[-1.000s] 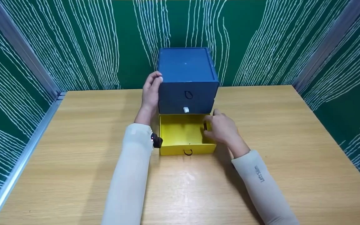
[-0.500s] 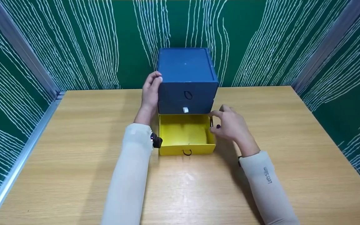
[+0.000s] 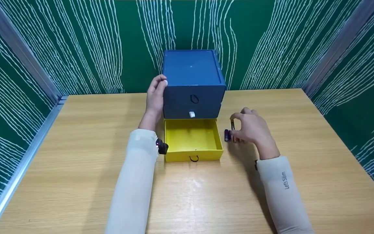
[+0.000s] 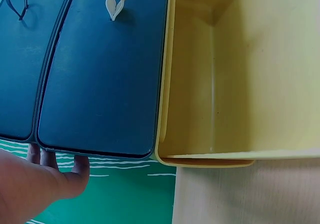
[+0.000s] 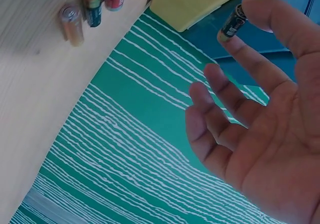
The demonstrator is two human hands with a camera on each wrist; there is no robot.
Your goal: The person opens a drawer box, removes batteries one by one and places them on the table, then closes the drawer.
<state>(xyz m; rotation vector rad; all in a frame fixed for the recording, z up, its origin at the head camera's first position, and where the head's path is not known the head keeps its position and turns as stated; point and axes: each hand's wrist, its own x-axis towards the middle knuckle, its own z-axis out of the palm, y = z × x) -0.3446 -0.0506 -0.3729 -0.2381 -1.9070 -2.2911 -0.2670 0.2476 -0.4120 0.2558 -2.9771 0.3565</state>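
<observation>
My left hand point(image 3: 155, 99) rests against the left side of a blue drawer unit point(image 3: 192, 66), fingertips touching it. Below the unit's closed fronts, a yellow drawer point(image 3: 193, 156) is pulled out, its inside bare in the head view. To the right of that drawer, my right hand point(image 3: 254, 128) pinches a small dark battery point(image 5: 231, 26) upright between thumb and forefinger, above the table. Close beneath the hand, several batteries stand in a row on the table, with a purple one point(image 3: 227, 135) at the left end; the fingers partly hide the others.
The wooden table point(image 3: 187, 195) runs up to a green wall point(image 3: 141, 65) with white wavy lines right behind the unit. A black loop point(image 3: 194, 158) serves as the yellow drawer's pull; a white tab point(image 3: 192, 114) sits on the blue front above.
My right hand has moved right with the battery, from over the yellow drawer to above the table beside it. The row of batteries has come into view. My left hand stays put.
</observation>
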